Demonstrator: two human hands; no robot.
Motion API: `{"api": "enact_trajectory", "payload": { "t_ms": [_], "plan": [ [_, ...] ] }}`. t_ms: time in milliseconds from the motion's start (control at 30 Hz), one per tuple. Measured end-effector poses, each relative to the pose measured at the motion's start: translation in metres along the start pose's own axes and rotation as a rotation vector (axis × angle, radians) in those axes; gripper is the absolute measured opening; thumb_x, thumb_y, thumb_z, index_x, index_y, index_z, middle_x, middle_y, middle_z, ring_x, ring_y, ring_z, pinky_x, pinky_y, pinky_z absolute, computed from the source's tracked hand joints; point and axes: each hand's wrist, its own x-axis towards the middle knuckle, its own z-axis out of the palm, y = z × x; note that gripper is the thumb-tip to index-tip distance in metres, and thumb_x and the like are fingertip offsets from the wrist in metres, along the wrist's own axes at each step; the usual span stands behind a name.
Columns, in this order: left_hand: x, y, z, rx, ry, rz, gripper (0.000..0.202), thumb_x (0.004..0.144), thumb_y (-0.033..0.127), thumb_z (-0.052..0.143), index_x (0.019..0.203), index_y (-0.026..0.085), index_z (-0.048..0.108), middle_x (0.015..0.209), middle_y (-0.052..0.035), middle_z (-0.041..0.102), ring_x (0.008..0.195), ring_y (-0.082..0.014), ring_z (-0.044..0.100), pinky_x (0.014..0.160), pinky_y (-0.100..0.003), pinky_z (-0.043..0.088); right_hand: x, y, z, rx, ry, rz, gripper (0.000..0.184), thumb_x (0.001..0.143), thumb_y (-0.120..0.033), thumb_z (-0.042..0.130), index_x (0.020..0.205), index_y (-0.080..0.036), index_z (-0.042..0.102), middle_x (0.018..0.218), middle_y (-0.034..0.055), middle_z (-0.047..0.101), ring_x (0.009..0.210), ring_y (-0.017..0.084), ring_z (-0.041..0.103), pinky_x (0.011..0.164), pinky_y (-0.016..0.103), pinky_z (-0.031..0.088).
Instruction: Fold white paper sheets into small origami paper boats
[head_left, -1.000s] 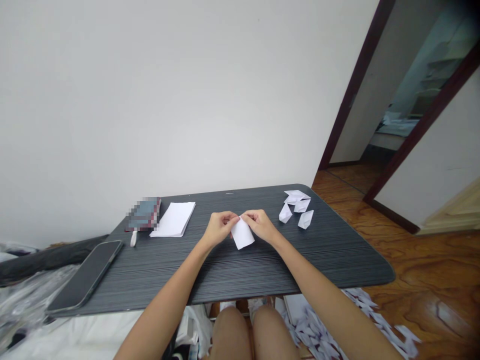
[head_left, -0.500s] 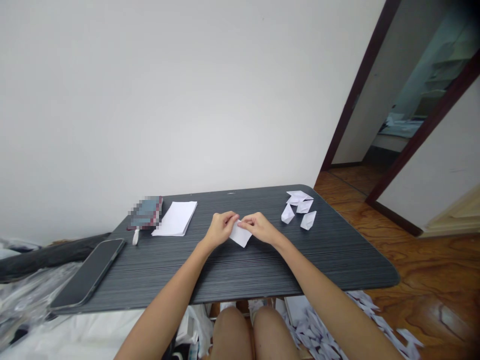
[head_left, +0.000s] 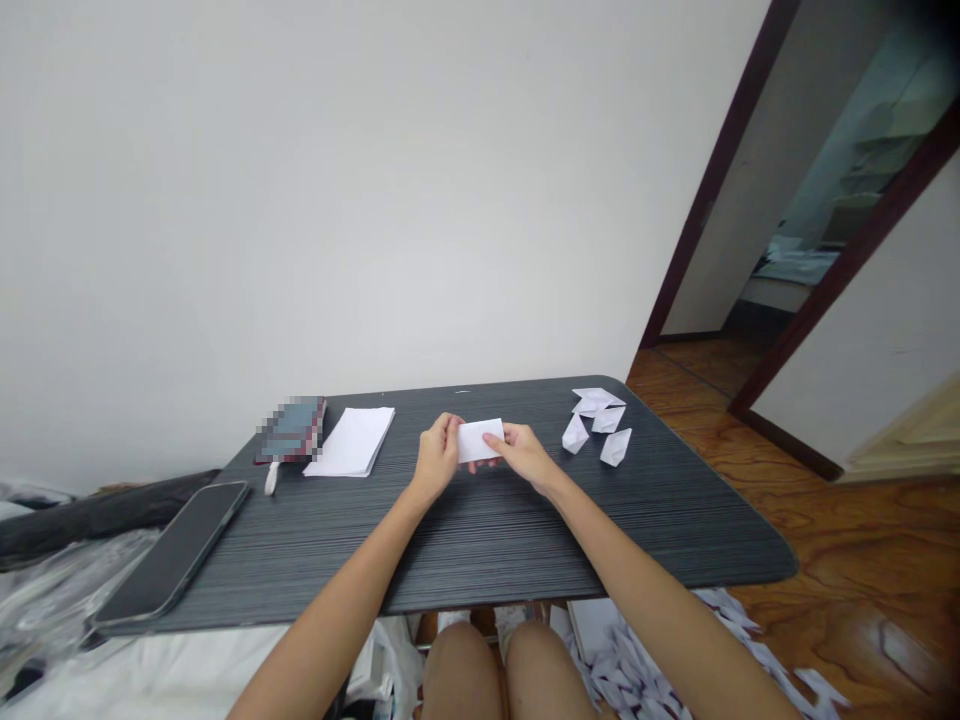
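Both hands hold a small folded sheet of white paper [head_left: 477, 440] just above the middle of the dark table. My left hand [head_left: 439, 452] grips its left edge, fingers closed at the upper left corner. On the right side, my right hand [head_left: 523, 452] pinches it with the thumb on top and fingers showing beneath. The paper looks like a flat rectangle, its long side running left to right. To the right lie several folded white paper pieces [head_left: 616, 447], apart from my hands.
A stack of white paper [head_left: 351, 442] lies on the left of the table [head_left: 480, 550], beside a notebook [head_left: 294, 430] with a white strap. A black phone [head_left: 176, 550] rests at the left edge. Many folded papers [head_left: 637, 670] are heaped on the floor below.
The paper has turned from a tilted, diamond-like position to a level rectangle. My hands have moved slightly apart, and my right hand's fingers now reach beneath the paper.
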Motion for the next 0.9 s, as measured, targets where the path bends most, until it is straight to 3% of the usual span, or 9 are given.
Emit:
{"api": "enact_trajectory", "payload": {
  "t_ms": [133,233,333,533,700,800,900],
  "plan": [
    [0.001,0.002,-0.005,-0.064,-0.23,0.053,0.028,0.079,0.033,0.041,0.096,0.015,0.054,0.064,-0.0024,0.06,0.044,-0.0087,0.053,0.038,-0.017,0.039,0.002,0.004,-0.009,0.015,0.091,0.011,0.034,0.068,-0.045,0.052,0.073,-0.011,0.055,0.053,0.0013,0.057,0.044,0.01,0.051,0.039,0.02,0.033],
    [0.002,0.004,-0.012,-0.104,-0.39,0.08,0.029,0.074,0.032,0.049,0.095,0.014,0.057,0.084,-0.0079,0.061,0.056,-0.0109,0.057,0.045,-0.019,0.044,0.002,0.004,-0.021,0.039,0.04,0.048,0.032,0.068,-0.043,0.053,0.073,-0.011,0.055,0.054,0.0009,0.057,0.043,0.009,0.049,0.04,0.019,0.032],
    [0.003,0.002,-0.014,-0.136,-0.429,0.102,0.031,0.068,0.03,0.057,0.096,0.015,0.059,0.098,-0.01,0.057,0.06,-0.0114,0.058,0.051,-0.022,0.047,0.001,0.004,-0.027,0.042,-0.036,0.078,0.031,0.068,-0.041,0.054,0.076,-0.011,0.056,0.055,0.0003,0.056,0.044,0.008,0.049,0.042,0.02,0.034],
    [0.004,-0.003,-0.011,-0.191,-0.395,0.075,0.023,0.065,0.03,0.061,0.08,0.013,0.065,0.085,-0.0082,0.062,0.063,-0.0131,0.059,0.059,-0.025,0.049,-0.001,0.002,-0.024,0.004,-0.08,0.085,0.031,0.068,-0.04,0.054,0.08,-0.011,0.055,0.059,-0.0004,0.054,0.048,0.008,0.047,0.045,0.02,0.035],
    [0.003,-0.004,-0.006,-0.074,-0.176,0.104,0.021,0.068,0.032,0.058,0.067,0.013,0.065,0.065,-0.0046,0.063,0.056,-0.0122,0.057,0.056,-0.023,0.047,-0.005,-0.009,-0.022,0.012,-0.063,-0.072,0.05,0.068,-0.033,0.058,0.112,-0.024,0.037,0.078,-0.0011,0.055,0.065,0.01,0.053,0.055,0.02,0.04],
    [0.001,-0.005,-0.003,-0.034,-0.079,0.125,0.022,0.068,0.033,0.058,0.068,0.013,0.065,0.062,-0.0036,0.063,0.054,-0.0123,0.057,0.054,-0.022,0.046,-0.004,-0.01,-0.022,-0.137,-0.047,-0.205,0.035,0.063,-0.031,0.063,0.094,-0.022,0.052,0.087,0.001,0.054,0.076,0.012,0.053,0.064,0.023,0.041],
    [-0.001,-0.006,0.0,-0.028,-0.079,0.144,0.021,0.067,0.032,0.058,0.071,0.013,0.065,0.067,-0.0046,0.064,0.058,-0.0137,0.059,0.056,-0.023,0.047,0.0,-0.006,-0.024,-0.283,0.065,-0.274,0.016,0.063,-0.032,0.062,0.067,-0.017,0.059,0.086,0.0032,0.055,0.076,0.014,0.051,0.065,0.024,0.04]
  ]
}}
